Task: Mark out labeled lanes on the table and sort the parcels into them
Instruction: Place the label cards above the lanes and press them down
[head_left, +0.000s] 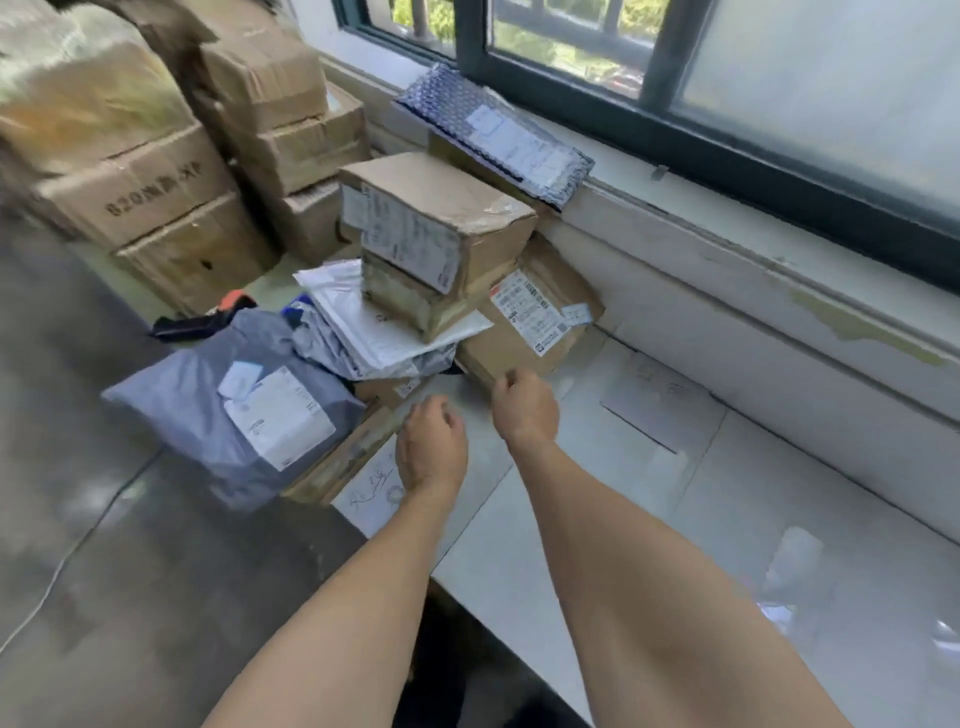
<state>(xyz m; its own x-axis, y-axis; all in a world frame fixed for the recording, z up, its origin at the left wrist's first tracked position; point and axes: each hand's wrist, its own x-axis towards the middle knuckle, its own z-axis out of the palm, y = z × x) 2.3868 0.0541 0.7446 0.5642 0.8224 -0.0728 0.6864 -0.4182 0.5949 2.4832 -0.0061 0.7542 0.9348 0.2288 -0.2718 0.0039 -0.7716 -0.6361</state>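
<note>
A pile of parcels sits on the pale table (597, 519). A brown box (441, 218) tops a smaller box on white mailers (379, 332). A flat cardboard parcel (535, 322) with a white label lies to the right of them. A grey poly bag (228, 410) lies at the left on a flat carton. A blue bubble mailer (498, 135) rests by the window sill. Paper lane labels lie on the table: one (374, 488) near my left hand, one (660, 410) further right. My left hand (431, 447) and right hand (524, 405) hover with curled fingers just before the pile, holding nothing that I can see.
Large stacked cartons (156, 197) stand on the floor at the left. A black and orange tool (208, 317) lies behind the grey bag. The window and its sill (727, 234) run along the table's far side. A thin lane line (696, 467) crosses the tabletop.
</note>
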